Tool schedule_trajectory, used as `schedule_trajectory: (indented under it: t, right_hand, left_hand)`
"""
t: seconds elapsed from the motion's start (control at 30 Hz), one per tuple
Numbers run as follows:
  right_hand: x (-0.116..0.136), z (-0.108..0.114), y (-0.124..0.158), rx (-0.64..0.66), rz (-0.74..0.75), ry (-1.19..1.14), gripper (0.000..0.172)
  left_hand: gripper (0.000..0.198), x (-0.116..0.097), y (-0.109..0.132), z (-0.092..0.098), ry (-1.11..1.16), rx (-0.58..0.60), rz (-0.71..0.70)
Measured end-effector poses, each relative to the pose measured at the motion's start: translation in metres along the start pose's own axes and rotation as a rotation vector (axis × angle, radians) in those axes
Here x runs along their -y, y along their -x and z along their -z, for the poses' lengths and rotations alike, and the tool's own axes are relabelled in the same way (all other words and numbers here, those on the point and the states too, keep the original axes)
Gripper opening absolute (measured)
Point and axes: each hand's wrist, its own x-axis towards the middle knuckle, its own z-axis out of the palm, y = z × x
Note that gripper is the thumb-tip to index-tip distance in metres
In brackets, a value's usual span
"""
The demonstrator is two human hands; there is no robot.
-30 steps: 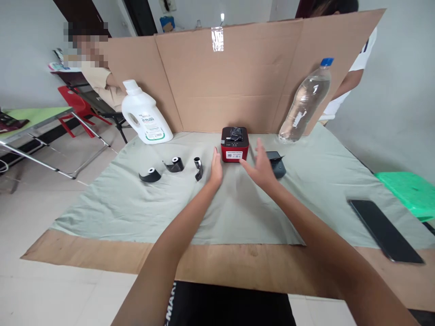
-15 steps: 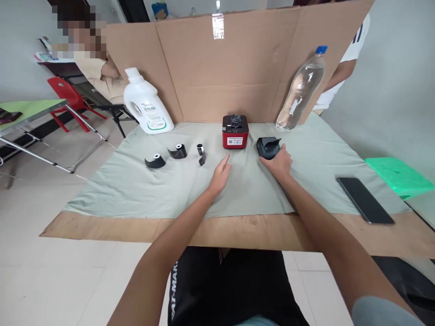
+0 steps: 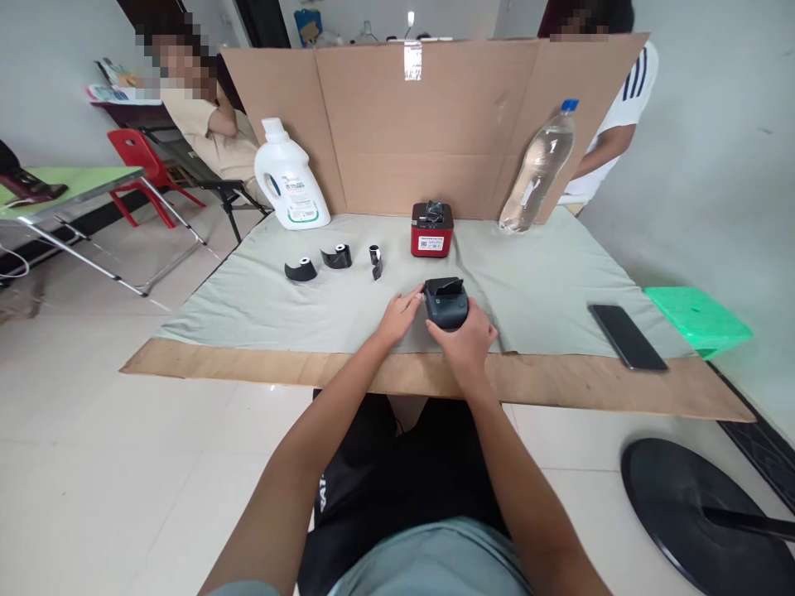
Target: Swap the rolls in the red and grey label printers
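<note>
Both the left hand (image 3: pixel 402 313) and the right hand (image 3: pixel 470 338) meet at the black printer (image 3: pixel 445 303), which sits near the middle of the tabletop's (image 3: pixel 590 389) front edge. The right hand clasps its near side. The left hand, fingers loose, only touches its left side.

Small black printer (image 3: pixel 445 304), upright near the front edge of the cloth (image 3: pixel 540 281); lid tilted open.

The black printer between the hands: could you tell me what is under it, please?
Grey-green cloth shows around the printer, over cardboard. The right hand covers its near edge and the left hand its left side; the underside is hidden.
</note>
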Motion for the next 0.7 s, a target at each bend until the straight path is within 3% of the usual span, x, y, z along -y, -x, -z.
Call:
schedule_trajectory:
  t: [0.17,0.43,0.7]
  right_hand:
    - [0.014,-0.011,0.026,-0.024,-0.123,0.037,0.086]
    - [0.008,-0.019,0.024,0.076,-0.138,0.081,0.083]
    - [0.005,-0.016,0.028,0.124,-0.093,0.068,0.085]
  left_hand:
    - [0.048,0.002,0.006,0.003,-0.088,0.112,-0.004]
    - [0.049,0.009,0.004,0.001,-0.062,0.088,0.045]
    - [0.054,0.013,0.025,0.003,-0.066,0.047,0.0]
